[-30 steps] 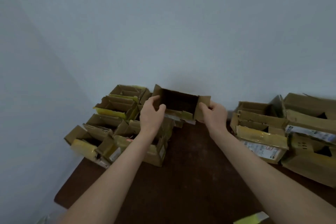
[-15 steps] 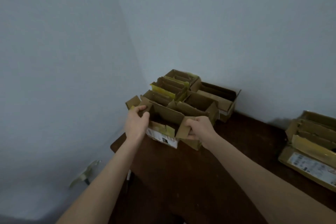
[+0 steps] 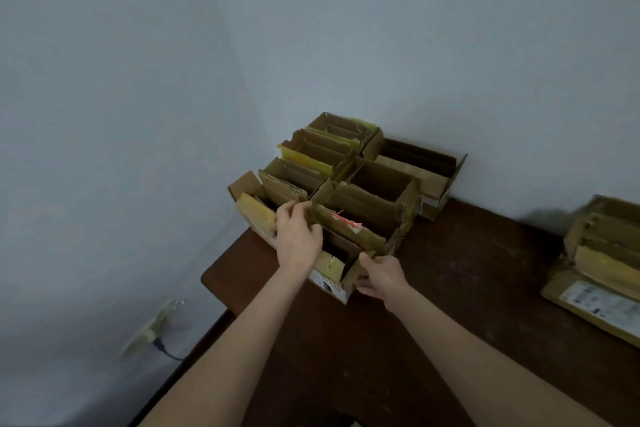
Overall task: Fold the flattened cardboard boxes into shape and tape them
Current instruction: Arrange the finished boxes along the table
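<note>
A small open cardboard box [image 3: 334, 269] with yellow tape and a white label stands at the front of a cluster of folded boxes [image 3: 346, 170] in the table's far left corner. My left hand [image 3: 298, 239] grips its left wall, fingers curled over the top edge. My right hand [image 3: 381, 274] holds its right end flap from the side. The box rests on the dark brown table [image 3: 433, 305], pressed against the box behind it.
A second group of taped boxes [image 3: 602, 267] lies at the right edge of the table. A long open box [image 3: 422, 170] sits against the back wall. A wall socket with a plugged cable [image 3: 156, 329] is low on the left wall.
Both hands carried the small box from the middle of the table over to the left cluster and lowered it in front of the other boxes. My view turned left.
</note>
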The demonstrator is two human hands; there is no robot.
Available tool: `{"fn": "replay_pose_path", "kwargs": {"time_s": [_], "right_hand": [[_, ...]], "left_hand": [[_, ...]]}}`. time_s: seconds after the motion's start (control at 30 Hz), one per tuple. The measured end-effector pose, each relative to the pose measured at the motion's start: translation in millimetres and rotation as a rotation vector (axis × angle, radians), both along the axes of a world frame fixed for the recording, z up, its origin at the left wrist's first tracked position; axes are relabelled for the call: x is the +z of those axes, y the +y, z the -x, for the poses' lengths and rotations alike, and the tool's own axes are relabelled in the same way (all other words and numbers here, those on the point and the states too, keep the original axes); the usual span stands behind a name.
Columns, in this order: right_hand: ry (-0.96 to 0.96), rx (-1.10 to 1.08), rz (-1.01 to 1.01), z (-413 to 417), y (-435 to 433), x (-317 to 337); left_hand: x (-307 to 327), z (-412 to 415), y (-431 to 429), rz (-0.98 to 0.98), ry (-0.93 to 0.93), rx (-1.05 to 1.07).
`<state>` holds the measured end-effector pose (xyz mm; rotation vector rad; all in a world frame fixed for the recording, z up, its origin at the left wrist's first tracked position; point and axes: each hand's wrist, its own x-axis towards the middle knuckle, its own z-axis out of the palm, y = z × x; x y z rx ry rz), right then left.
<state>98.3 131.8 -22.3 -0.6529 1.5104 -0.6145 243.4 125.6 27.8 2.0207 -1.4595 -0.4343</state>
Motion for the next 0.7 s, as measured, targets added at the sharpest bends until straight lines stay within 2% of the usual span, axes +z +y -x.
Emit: {"fn": "replay_pose_path", "kwargs": {"time_s": [0.07,0.13,0.2,0.37,0.43,0.57,0.7], "right_hand": [[0.205,0.099,0.122,16,-3,9],[0.388,0.067,0.266,42,-8,22],[0.485,-0.022,0.349,73,-14,34],[0.759,-0.282,0.332,161,-14,41],[0.815,-0.402,0.315,195,-2,35],[0.900,-0.551,0.331,249,25,25],[1.002,-0.490,0.238,288,45,10]], "left_hand": [[13,21,-16,0.082,-0.041,-0.103],[21,50,-31,0.131,-0.039,-0.223],[22,89,-44,0.135,-0.044,-0.371],[4,199,-54,0.056,-0.102,-0.715],[-2,241,-52,-0.006,-0.120,-0.842],[-20,308,-58,-0.293,0.041,-0.843],[-44,355,-67,-0.474,0.195,-0.781]]}}
